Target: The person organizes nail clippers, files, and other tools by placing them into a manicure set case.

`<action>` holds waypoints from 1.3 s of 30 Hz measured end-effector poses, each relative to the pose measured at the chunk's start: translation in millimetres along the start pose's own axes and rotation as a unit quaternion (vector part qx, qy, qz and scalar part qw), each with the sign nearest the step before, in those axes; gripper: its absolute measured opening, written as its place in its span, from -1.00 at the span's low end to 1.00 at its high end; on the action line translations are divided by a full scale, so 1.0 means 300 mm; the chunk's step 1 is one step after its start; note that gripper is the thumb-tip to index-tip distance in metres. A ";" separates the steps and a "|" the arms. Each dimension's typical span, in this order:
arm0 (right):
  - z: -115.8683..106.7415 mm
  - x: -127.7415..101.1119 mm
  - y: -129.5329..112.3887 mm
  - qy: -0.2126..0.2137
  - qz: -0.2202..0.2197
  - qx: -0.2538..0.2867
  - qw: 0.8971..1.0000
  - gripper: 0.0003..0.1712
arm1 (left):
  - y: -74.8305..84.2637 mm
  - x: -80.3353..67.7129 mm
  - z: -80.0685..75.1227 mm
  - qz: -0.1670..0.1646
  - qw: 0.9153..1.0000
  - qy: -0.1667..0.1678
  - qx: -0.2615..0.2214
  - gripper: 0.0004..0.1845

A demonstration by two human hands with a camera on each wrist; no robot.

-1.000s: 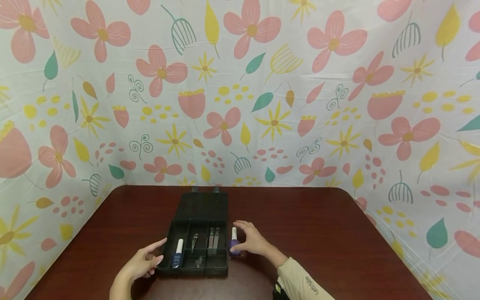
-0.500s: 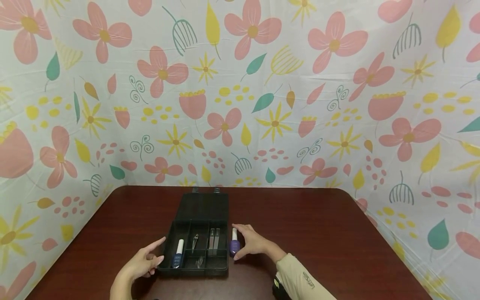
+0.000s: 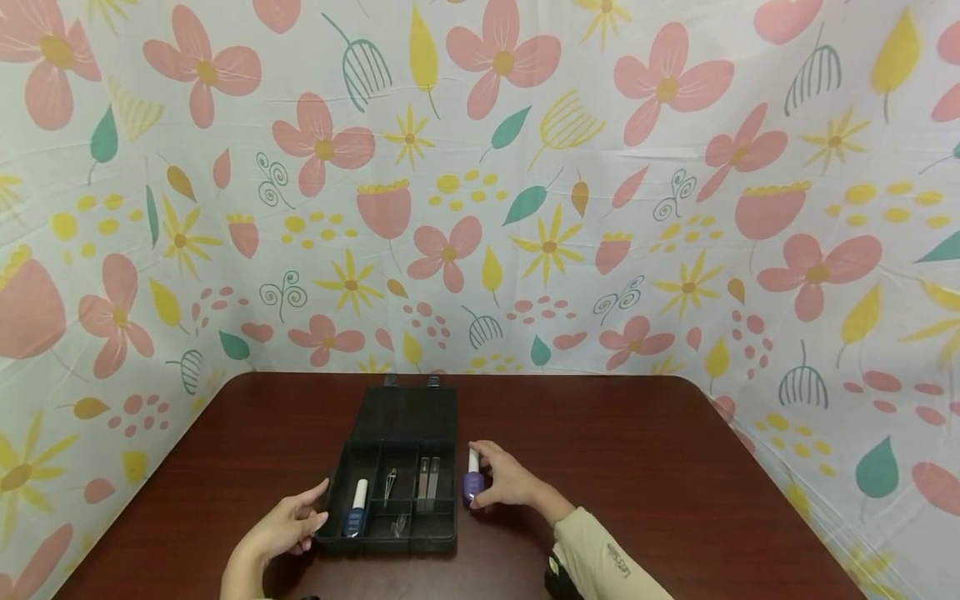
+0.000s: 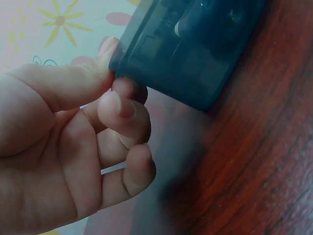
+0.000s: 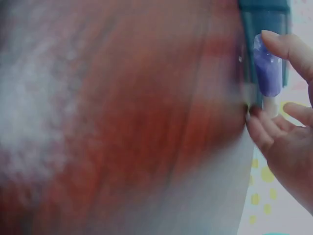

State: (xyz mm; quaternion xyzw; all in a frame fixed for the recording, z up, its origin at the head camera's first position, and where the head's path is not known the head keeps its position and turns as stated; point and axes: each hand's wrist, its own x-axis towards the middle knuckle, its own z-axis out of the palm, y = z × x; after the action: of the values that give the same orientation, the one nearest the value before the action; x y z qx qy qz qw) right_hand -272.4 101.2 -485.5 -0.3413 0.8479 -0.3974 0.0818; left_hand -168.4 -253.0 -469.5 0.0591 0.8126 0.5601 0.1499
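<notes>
A black compartment box [image 3: 405, 414] lies with its lid laid back on the table. My left hand [image 3: 279, 525] holds the box's left side near the front; in the left wrist view its thumb and a finger pinch the box corner [image 4: 181, 73]. Right beside the box, my right hand [image 3: 510, 482] grips a purple nail polish bottle [image 3: 473, 487] with a white cap. In the right wrist view the thumb is at the base of the purple bottle [image 5: 268, 68] and the fingertips are by its cap. A dark blue nail polish bottle [image 3: 356, 515] leans in the left compartment.
Inside the box, a small metal tool [image 3: 390, 482] lies in the middle compartment and two slim flat pieces [image 3: 428, 479] in the right one. Small clear pieces [image 3: 399, 523] sit in front. A flowered cloth [image 3: 480, 250] hangs behind the brown table [image 3: 637, 467].
My right hand's grip on the purple bottle has shifted, and the bottle has moved slightly right and up in the head view. The left hand and the box stay nearly still.
</notes>
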 end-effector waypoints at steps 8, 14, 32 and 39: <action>-0.056 -0.007 -0.010 0.063 0.002 0.102 0.993 -0.04 | -0.004 0.020 0.014 0.046 0.995 -0.056 -0.074 -0.30; -0.102 -0.025 -0.091 0.095 0.008 0.125 0.988 -0.09 | 0.011 0.032 0.044 0.046 0.993 -0.060 -0.094 -0.28; -0.074 0.017 -0.101 0.076 -0.017 0.178 0.981 -0.05 | 0.066 0.085 0.148 0.044 0.995 -0.041 -0.079 -0.30; -0.065 0.024 -0.164 0.066 -0.032 0.190 0.979 -0.08 | 0.076 0.106 0.179 0.037 0.995 -0.042 -0.082 -0.29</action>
State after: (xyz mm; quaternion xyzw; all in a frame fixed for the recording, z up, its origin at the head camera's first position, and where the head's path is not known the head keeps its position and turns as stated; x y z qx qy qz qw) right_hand -260.6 86.5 -435.6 -0.3194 0.7494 -0.5749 0.0764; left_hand -183.4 -188.3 -471.6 0.1006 0.7543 0.6268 0.1672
